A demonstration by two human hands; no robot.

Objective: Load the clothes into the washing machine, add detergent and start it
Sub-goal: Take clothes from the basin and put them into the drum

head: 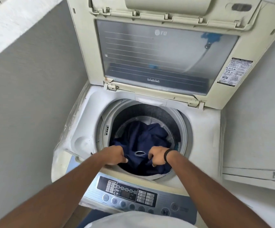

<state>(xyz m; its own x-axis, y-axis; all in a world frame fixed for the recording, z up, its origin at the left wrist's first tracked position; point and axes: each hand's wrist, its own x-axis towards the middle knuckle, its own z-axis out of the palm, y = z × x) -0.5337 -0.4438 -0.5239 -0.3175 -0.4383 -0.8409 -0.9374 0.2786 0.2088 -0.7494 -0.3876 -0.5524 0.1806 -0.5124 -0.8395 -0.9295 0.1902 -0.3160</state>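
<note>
A top-loading washing machine (204,145) stands in front of me with its lid (163,55) raised upright. Dark navy clothes (141,139) lie bunched in the drum (150,111). My left hand (115,155) grips the navy fabric at the drum's near left rim. My right hand (158,156), with a black band on its wrist, holds the same fabric at the near right. A small grey ring on the cloth (140,153) shows between the two hands. No detergent is visible.
The control panel (133,195) with buttons and a display runs along the near edge of the machine. A grey wall (26,104) stands close on the left. A white surface or cabinet (257,175) sits to the right.
</note>
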